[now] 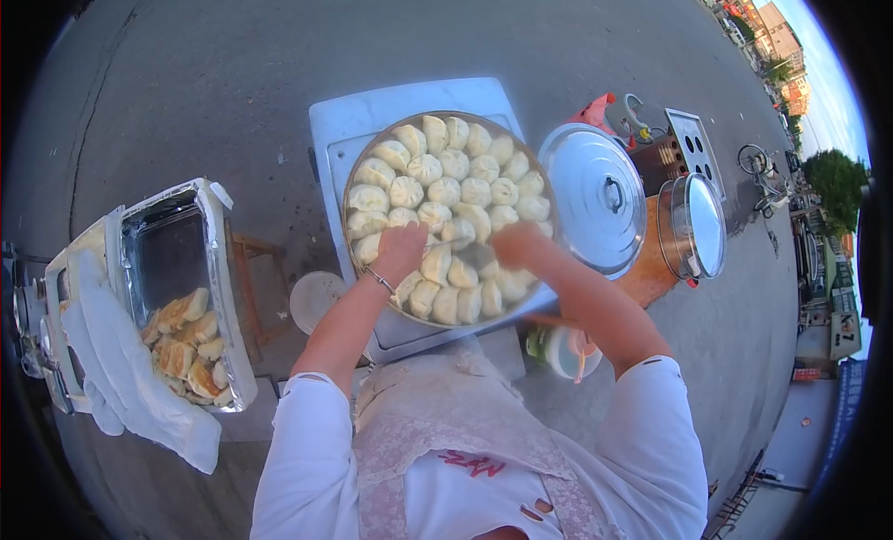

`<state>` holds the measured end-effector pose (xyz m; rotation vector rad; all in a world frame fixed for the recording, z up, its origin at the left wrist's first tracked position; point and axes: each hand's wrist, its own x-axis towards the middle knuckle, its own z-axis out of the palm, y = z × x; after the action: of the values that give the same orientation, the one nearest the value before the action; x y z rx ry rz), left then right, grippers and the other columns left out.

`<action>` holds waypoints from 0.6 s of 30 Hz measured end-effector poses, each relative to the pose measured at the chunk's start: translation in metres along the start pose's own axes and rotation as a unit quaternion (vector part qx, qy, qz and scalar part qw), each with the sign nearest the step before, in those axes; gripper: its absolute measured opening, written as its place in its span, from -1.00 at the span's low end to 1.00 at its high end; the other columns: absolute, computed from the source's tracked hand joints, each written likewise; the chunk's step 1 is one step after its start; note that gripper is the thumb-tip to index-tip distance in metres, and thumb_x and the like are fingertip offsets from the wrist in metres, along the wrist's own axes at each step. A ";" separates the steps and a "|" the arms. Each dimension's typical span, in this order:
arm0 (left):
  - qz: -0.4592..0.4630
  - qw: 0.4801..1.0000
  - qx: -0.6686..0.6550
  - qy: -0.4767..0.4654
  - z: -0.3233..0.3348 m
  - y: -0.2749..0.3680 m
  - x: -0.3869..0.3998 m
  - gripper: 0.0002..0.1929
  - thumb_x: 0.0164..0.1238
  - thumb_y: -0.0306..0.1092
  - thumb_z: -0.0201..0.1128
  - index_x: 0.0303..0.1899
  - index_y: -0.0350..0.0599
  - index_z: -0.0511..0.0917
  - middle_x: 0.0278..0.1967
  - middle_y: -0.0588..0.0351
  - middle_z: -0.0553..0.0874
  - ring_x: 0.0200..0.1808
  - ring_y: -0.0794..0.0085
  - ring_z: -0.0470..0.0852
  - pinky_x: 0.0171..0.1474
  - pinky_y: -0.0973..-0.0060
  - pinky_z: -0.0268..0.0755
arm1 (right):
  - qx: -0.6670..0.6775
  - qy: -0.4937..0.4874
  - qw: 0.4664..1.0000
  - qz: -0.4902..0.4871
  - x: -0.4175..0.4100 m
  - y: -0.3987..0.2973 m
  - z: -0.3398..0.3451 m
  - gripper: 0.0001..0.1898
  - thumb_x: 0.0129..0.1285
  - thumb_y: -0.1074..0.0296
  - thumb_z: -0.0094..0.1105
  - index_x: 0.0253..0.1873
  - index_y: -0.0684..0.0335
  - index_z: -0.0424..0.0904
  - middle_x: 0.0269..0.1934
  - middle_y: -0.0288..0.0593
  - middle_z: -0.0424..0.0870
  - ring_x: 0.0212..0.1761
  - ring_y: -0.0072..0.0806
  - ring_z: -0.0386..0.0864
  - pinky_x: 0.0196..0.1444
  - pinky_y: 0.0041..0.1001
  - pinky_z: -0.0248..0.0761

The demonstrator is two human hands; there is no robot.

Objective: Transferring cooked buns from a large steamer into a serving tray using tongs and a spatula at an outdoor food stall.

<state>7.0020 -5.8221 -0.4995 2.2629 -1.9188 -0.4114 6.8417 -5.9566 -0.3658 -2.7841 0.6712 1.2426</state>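
A large round steamer tray (347, 212) packed with pale steamed buns and crescent dumplings (444, 190) lies before me. My left hand (403, 249), with a bracelet at the wrist, is closed over the tray's near left part. From its fingers a thin, shiny utensil (450, 243) reaches right across the buns; its exact kind is unclear. My right hand (520, 245) is motion-blurred above the near right part, beside a dark bare patch (478, 256) among the dumplings. Whether it holds anything cannot be made out.
The tray rests on a white stand (411, 97). Right of it are a metal lid (593, 195), a stacked steel pot (701, 226) and a bucket (568, 355). At left, a foil-lined box (167, 233) holds browned buns (188, 348), with a white cloth (132, 372) draped beside them.
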 end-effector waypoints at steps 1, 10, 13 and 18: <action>-0.001 1.000 -0.002 -0.002 0.000 -0.001 0.000 -0.60 0.17 -0.12 0.34 -0.07 -0.09 0.42 -0.31 0.04 0.62 -0.28 0.20 0.70 -0.27 0.25 0.51 | 0.000 0.002 1.000 -0.001 0.001 -0.001 -0.001 -0.77 0.15 0.39 0.08 -0.15 0.18 0.70 -0.13 -0.08 0.73 -0.05 -0.21 0.69 -0.03 -0.29 0.54; 0.023 0.999 -0.016 0.045 -0.001 0.001 -0.004 -0.70 0.13 -0.22 0.34 -0.18 -0.09 0.45 -0.34 0.05 0.62 -0.32 0.23 0.71 -0.34 0.32 0.51 | 0.043 0.033 0.998 0.006 -0.012 0.008 0.014 -0.82 0.12 0.42 0.08 -0.24 0.23 0.68 -0.22 0.02 0.72 -0.13 -0.13 0.70 -0.11 -0.23 0.55; 0.023 0.999 -0.012 0.046 -0.001 -0.001 -0.003 -0.69 0.13 -0.20 0.34 -0.19 -0.09 0.45 -0.35 0.05 0.61 -0.34 0.24 0.71 -0.34 0.33 0.51 | 0.045 0.043 0.998 -0.003 -0.027 0.014 0.034 -0.84 0.10 0.42 0.10 -0.27 0.24 0.68 -0.28 0.00 0.72 -0.19 -0.13 0.70 -0.17 -0.23 0.56; 0.026 0.999 -0.007 0.046 -0.001 0.000 -0.005 -0.62 0.13 -0.17 0.35 -0.09 -0.10 0.44 -0.33 0.05 0.61 -0.33 0.21 0.70 -0.33 0.29 0.51 | 0.037 0.095 0.995 -0.008 -0.031 0.014 0.075 -0.87 0.08 0.44 0.11 -0.32 0.24 0.66 -0.34 -0.01 0.72 -0.26 -0.14 0.71 -0.26 -0.25 0.57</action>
<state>7.0017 -5.8169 -0.4975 2.1795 -1.9181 -0.3070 6.7654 -5.9441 -0.3926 -2.8623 0.6871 0.9372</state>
